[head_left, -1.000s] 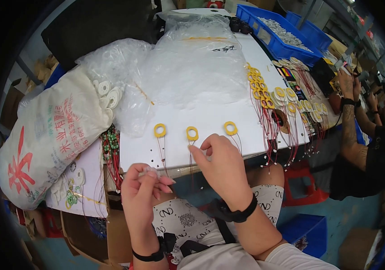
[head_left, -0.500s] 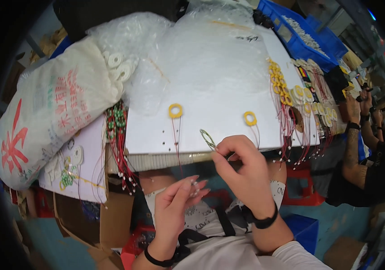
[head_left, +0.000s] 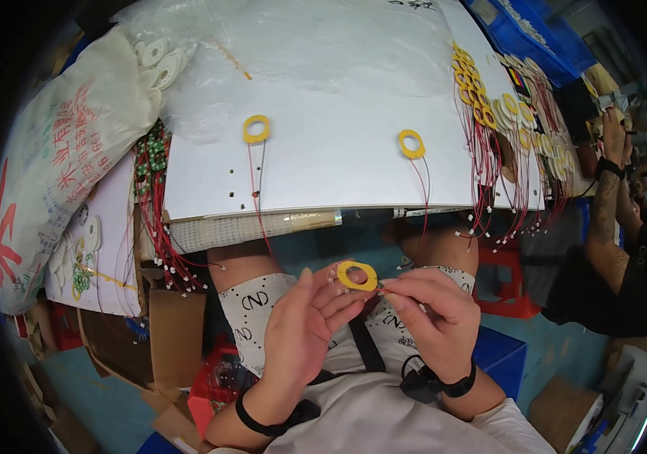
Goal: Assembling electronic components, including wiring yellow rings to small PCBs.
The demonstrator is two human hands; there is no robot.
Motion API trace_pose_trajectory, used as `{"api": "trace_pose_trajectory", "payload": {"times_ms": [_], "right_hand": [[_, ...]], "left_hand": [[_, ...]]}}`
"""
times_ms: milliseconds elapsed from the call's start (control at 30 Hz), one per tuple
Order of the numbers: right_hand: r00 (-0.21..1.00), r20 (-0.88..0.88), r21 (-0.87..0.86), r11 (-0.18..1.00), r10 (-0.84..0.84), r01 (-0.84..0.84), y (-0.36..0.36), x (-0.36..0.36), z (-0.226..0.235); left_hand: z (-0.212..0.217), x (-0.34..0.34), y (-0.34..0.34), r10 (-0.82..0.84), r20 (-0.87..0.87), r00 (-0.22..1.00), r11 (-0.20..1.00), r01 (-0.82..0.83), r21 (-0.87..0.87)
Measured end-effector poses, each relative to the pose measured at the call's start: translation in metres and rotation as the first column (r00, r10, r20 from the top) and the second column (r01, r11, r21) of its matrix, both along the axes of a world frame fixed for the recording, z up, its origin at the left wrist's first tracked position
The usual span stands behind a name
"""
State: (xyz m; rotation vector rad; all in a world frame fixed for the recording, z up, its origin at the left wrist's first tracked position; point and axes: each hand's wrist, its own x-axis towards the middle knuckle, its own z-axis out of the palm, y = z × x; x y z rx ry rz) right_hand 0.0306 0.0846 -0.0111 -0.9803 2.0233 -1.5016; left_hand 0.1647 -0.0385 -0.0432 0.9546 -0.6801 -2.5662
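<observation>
Over my lap, both hands meet on one small yellow ring coil (head_left: 357,275). My left hand (head_left: 310,325) supports it with its fingertips, and my right hand (head_left: 429,314) pinches its right edge. Whether wires hang from it I cannot tell. On the white board (head_left: 323,163) in front of me lie two more yellow ring coils, one to the left (head_left: 256,129) and one to the right (head_left: 411,143), each with thin red and dark wires trailing over the board's front edge.
Many finished yellow coils with red wires (head_left: 501,129) hang along the board's right side. A big printed white sack (head_left: 58,159) lies at left, clear plastic bags (head_left: 301,53) behind. Another person (head_left: 614,227) works at right. A red stool (head_left: 512,287) and cardboard boxes (head_left: 172,340) stand below.
My hands have come down from the board's edge to my lap, bringing the middle yellow coil with them. The view has tilted downward, and two coils stay on the board.
</observation>
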Motion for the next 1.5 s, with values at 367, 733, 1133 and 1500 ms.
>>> {"api": "trace_pose_trajectory", "payload": {"times_ms": [367,733,1133,1500], "right_hand": [[0.997,0.001,-0.31,0.948,-0.072,0.069,0.001,0.015,-0.027],[0.985,-0.128,-0.421,0.906,-0.113,0.049,-0.011,0.009,-0.029],[0.986,-0.131,-0.389,0.92,-0.105,0.046,-0.012,0.011,-0.032],[0.99,-0.093,-0.339,0.938,-0.101,0.064,-0.013,0.012,-0.033]], "left_hand": [[0.015,-0.012,0.022,0.109,-0.309,0.945,0.993,-0.115,0.001],[0.019,-0.011,0.028,0.1,-0.404,0.909,0.994,-0.11,-0.002],[0.018,-0.01,0.026,0.103,-0.409,0.907,0.994,-0.11,0.004],[0.012,-0.008,0.024,0.105,-0.437,0.893,0.992,-0.122,-0.01]]}}
